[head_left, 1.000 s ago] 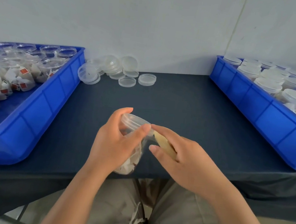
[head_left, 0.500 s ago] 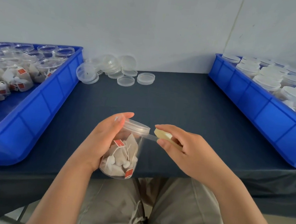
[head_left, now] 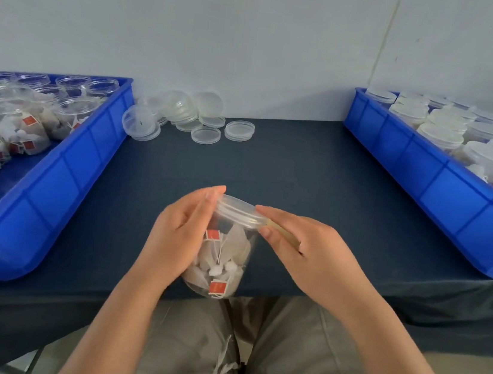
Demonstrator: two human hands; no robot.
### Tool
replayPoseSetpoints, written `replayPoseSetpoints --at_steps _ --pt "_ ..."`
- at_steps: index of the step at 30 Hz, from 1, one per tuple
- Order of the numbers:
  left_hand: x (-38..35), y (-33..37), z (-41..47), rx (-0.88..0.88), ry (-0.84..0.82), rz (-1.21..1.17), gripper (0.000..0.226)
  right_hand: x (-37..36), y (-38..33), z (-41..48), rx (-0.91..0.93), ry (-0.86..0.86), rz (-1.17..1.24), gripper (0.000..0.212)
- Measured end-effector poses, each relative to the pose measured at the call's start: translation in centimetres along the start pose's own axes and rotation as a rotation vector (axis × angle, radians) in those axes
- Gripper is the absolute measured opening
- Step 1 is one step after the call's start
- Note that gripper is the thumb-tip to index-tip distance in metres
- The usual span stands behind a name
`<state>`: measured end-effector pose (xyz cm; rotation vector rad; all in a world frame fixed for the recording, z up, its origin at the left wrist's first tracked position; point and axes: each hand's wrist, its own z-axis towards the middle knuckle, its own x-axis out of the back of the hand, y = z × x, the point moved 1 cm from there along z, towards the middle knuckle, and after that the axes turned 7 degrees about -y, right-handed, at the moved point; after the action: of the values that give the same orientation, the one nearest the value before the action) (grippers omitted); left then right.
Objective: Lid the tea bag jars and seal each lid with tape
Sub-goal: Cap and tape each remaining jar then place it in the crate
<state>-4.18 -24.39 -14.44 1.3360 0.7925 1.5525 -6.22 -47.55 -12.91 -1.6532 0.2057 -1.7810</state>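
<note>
so half a second back the right hand [head_left: 302,250] was off to the side with a strip of tape stretched out from the lid [head_left: 240,212]; now it's back in, gap gone, forefinger tip right on the lid's rim, tape roll [head_left: 283,234] tucked under it; the left hand [head_left: 178,240] has slid from the jar [head_left: 195,277] front to its left side, so way more tea bags [head_left: 236,242] show than a second ago

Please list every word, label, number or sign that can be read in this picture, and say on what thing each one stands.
No text can be read.
Red tags inside the held jar: any print is too blurred to read.
Other tags in the left bin: blurred as well.
</note>
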Motion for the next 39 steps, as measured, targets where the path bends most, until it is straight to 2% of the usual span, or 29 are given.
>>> replayPoseSetpoints --at_steps 2,4,5,8,12,16,21,25,29,32,37,39 --pt "-0.6 0.8 -0.5 0.034 -0.035 0.08 0.073 -0.5 -0.7 -0.3 0.01 0.053 -0.037 0.052" --pt "-1.3 1.2 -0.9 0.046 0.035 0.162 0.097 -1.1 -1.5 -0.6 0.023 0.098 -0.095 0.052" --pt "-1.5 1.3 -0.9 0.039 0.077 0.186 0.101 -1.3 -1.9 -0.7 0.032 0.116 -0.105 0.052" --pt "-1.3 1.1 -0.6 0.038 0.138 0.129 0.09 -1.5 -1.8 -0.6 0.056 0.079 -0.013 0.052" --pt "-0.8 1.0 -0.3 0.024 0.143 -0.01 0.076 -1.6 -0.9 -0.3 0.036 -0.028 0.057 0.065" --pt "-0.4 0.7 -0.1 0.004 0.115 -0.054 0.066 -0.8 -0.7 -0.3 0.026 -0.071 0.012 0.055" --pt "0.2 -0.2 0.5 0.065 -0.051 -0.229 0.073 0.5 0.1 0.0 0.069 -0.012 -0.042 0.051" --pt "0.0 -1.0 0.7 0.131 -0.131 -0.395 0.079 0.5 0.5 0.3 0.073 -0.063 0.013 0.049" --pt "-0.3 -1.8 0.6 0.117 -0.222 -0.458 0.073 0.4 0.5 0.3 0.061 -0.092 0.075 0.044" --pt "-0.7 -1.7 0.5 0.071 -0.256 -0.405 0.073 0.2 0.2 0.4 0.057 -0.061 0.078 0.048" --pt "-0.4 -0.1 0.1 -0.023 -0.105 -0.153 0.059 -0.2 -0.2 0.0 0.046 0.057 0.021 0.048" --pt "-0.3 0.8 -0.4 -0.046 -0.104 -0.082 0.053 -0.4 -0.7 -0.1 0.047 0.083 0.004 0.048"
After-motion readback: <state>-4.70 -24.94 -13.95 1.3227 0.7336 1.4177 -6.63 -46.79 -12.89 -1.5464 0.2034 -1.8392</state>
